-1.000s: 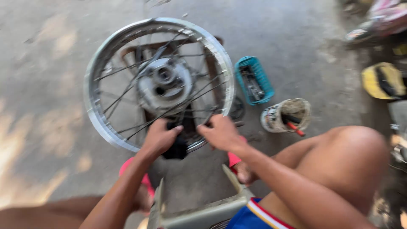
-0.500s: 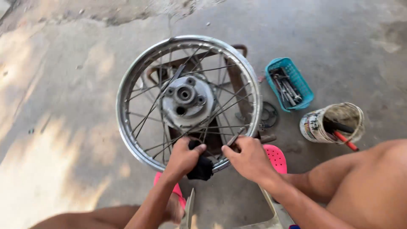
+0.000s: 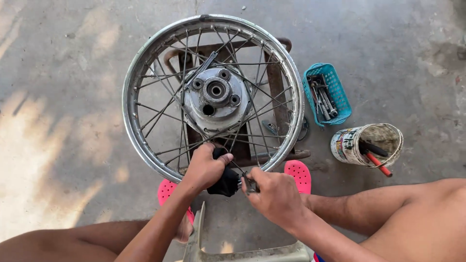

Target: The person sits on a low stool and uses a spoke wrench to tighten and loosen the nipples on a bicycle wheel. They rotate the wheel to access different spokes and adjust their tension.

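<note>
concrete floor spreads grey and sun-patched on the left, carrying everything. a spoked metal wheel lies flat over a rusty metal frame, its hub at the middle. at the wheel's near rim the left hand is curled tight around a black cloth, pressing it to the spokes. just beside it the right hand pinches a small metal tool at the rim. pink sandals show under both hands. further right, a turquoise basket holds wrenches, and a worn can holds a red-handled tool.
</note>
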